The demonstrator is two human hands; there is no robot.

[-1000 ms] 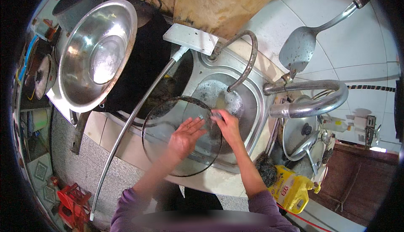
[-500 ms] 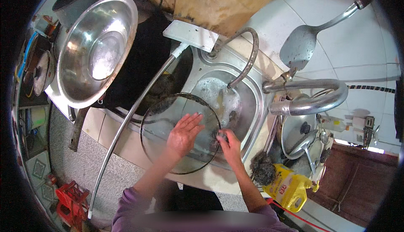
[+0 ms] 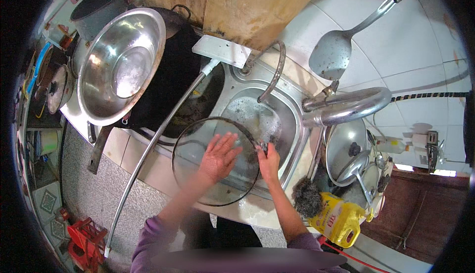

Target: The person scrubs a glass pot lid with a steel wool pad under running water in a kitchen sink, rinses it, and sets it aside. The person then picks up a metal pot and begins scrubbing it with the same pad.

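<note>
A round glass pot lid (image 3: pixel 193 149) with a dark rim is tilted over the near part of the steel sink (image 3: pixel 292 139). My left hand (image 3: pixel 217 161) lies flat against the glass, fingers stretched and spread. At the lid's right rim, my right hand (image 3: pixel 269 164) is closed on a small grey wad that looks like a steel wool scourer (image 3: pixel 261 146). Whether those fingers also pinch the rim, I cannot tell. Foamy water (image 3: pixel 264 124) lies in the sink beyond the lid, and a bent grey hose (image 3: pixel 277 72) dips toward it.
Left of the sink, a large steel basin (image 3: pixel 96 95) leans by a black wok. A white-headed pole (image 3: pixel 148 147) slants across the counter. The faucet (image 3: pixel 351 107) arches at right, near a hanging spatula (image 3: pixel 331 55), a dark scrubber (image 3: pixel 307 198) and a yellow jug (image 3: pixel 341 218).
The view has shifted slightly. My right hand and the wad have moved up along the lid's rim. The left hand stays flat at the glass, its fingers a little more spread.
</note>
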